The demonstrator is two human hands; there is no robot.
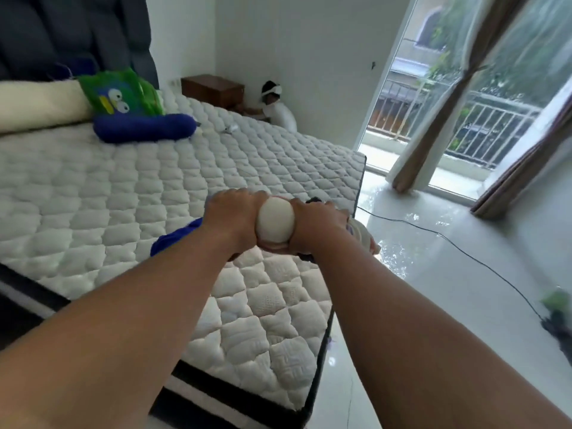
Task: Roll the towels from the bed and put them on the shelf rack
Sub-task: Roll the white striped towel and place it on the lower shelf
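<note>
Bunched blue towel lies on the white quilted mattress near its right edge, partly hidden under the left forearm. Just beside it the left hand curls round a rolled cream towel, which is held above that edge with its round end toward the camera. The right hand grips its other side. A thin black cable crosses the glossy white floor.

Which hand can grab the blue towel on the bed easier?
Probably the left hand: the blue towel lies by its wrist. The right hand is farther off; both grip the white roll.
</note>
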